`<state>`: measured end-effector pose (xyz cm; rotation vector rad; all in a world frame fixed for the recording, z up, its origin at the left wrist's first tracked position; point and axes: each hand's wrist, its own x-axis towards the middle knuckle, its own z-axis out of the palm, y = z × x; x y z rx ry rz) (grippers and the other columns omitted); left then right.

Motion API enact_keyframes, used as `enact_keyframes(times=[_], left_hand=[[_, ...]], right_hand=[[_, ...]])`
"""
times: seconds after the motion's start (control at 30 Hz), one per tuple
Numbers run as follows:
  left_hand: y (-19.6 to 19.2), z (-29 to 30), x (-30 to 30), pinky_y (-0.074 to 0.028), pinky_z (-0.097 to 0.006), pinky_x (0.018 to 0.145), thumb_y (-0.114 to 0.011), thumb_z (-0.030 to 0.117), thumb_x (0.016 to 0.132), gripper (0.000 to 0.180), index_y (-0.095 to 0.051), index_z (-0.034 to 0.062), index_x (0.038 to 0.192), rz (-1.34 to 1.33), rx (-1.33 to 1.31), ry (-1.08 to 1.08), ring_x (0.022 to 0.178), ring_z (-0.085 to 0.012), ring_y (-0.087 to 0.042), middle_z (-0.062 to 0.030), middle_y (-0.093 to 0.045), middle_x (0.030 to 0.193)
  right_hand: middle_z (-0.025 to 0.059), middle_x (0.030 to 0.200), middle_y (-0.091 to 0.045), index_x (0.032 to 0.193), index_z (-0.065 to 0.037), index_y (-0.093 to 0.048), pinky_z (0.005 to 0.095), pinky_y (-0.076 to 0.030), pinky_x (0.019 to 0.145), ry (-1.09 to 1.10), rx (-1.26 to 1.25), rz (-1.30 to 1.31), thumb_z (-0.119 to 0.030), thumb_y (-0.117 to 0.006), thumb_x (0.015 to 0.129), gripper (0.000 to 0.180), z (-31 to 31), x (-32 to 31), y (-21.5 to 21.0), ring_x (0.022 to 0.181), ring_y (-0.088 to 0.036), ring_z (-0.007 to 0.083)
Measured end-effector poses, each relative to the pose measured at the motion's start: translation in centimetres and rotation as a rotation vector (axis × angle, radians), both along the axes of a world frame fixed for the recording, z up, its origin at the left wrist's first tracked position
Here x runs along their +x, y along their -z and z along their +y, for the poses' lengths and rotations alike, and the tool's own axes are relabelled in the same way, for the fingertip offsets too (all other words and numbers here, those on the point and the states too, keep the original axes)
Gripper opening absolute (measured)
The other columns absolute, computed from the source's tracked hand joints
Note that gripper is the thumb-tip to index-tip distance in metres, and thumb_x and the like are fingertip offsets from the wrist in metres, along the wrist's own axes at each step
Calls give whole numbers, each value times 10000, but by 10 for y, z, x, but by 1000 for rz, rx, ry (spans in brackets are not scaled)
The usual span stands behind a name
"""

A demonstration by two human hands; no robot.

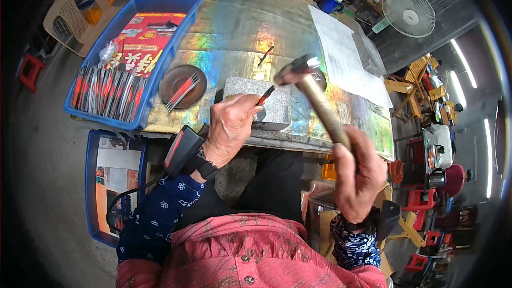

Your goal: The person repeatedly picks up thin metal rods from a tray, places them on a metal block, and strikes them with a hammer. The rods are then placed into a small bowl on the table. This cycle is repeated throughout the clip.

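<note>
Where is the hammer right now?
In the head view, the hammer is right of centre, its wooden handle gripped in the right hand, its head raised above the grey stone block, near the left hand.

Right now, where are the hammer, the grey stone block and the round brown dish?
hammer (319,104): head view, on its wooden handle.
grey stone block (277,108): head view, on its top face.
round brown dish (172,77): head view, on its bare rim.

We log: stone block (277,104) on the tabletop (234,32), just beyond our left hand (229,128); round dish (183,86) left of it; tool-filled crate (133,58) farther left; hammer (314,96) in our right hand (360,173), above the block.
</note>
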<state>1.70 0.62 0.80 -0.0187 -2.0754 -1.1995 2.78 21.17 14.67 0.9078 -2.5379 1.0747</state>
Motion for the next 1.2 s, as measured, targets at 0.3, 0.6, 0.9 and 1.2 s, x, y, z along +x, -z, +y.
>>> enact_keyframes(times=[0.3, 0.6, 0.9, 1.2], left_hand=[[0, -1, 1, -523, -332, 641, -697, 6, 818, 152, -686, -24, 967, 12, 21, 16, 759, -276, -696, -171, -694, 861], [0, 0, 1, -522, -334, 642, -694, 10, 822, 140, -687, -26, 957, -19, -25, -8, 763, -278, -696, -169, -694, 859], [1, 1, 5, -516, -342, 648, -695, 0, 806, 147, -690, -32, 949, -6, -19, 10, 759, -303, -685, -181, -690, 853], [-2, -2, 1, -520, -303, 653, -667, -16, 842, 113, -691, -40, 950, -28, 101, 37, 742, -184, -675, -120, -704, 838]], right_hand=[[127, 709, -589, 1115, 27, -613, 272, -459, 580, -1, 104, -96, -56, -632, 909, 223, -3, -10, 12, 595, -560, 153], [34, 658, -560, 1078, 52, -624, 229, -357, 503, 51, -124, 55, -136, -515, 954, 251, -4, 2, -16, 541, -450, 65], [71, 621, -531, 1089, 22, -632, 267, -407, 502, -18, -20, -87, -78, -607, 931, 188, -4, -9, 4, 525, -475, 98], [78, 627, -516, 1096, 10, -620, 257, -411, 511, 3, -54, -23, -84, -618, 934, 187, 3, -19, 38, 531, -481, 106]])
